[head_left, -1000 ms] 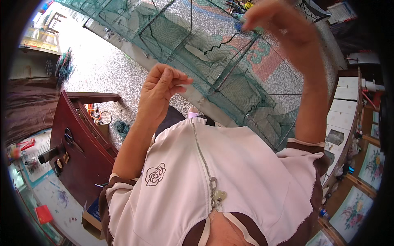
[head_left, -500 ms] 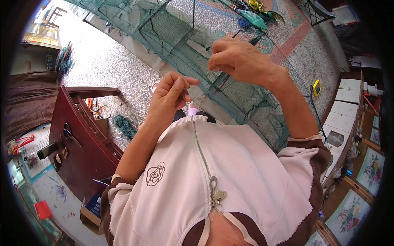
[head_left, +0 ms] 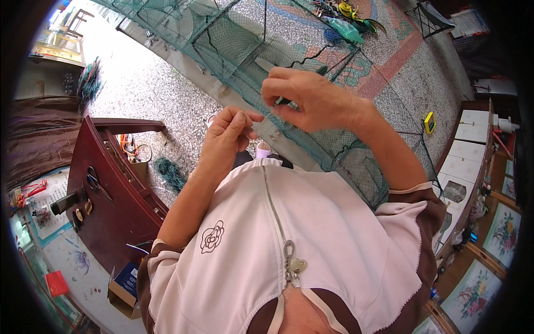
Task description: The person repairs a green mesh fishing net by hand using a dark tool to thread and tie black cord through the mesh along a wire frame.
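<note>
My left hand (head_left: 229, 131) is pinched, its thumb pressed to the curled fingers and the index tip pointing toward my right hand. Just to its right and slightly higher, my right hand (head_left: 317, 100) is closed with bent fingers. A thin pale line, like thread, shows faintly between the two hands, but what each pinch holds is too small to make out. Under and beyond both hands stretches a green mesh net (head_left: 228, 53) with dark straight frame bars. A dark cord lies across it beside my right hand.
A dark red wooden stool (head_left: 111, 217) stands at left, with scissors (head_left: 97, 181) on it. Green twine (head_left: 169, 172) lies on the floor beside it. A cardboard box (head_left: 122, 295) is nearer. Tools and a green bag (head_left: 346, 30) lie far off; a yellow device (head_left: 429, 122) sits at right.
My right hand has come left and down, closer to my left hand, which has barely moved. The net's dark cord and bars by my right hand have shifted.
</note>
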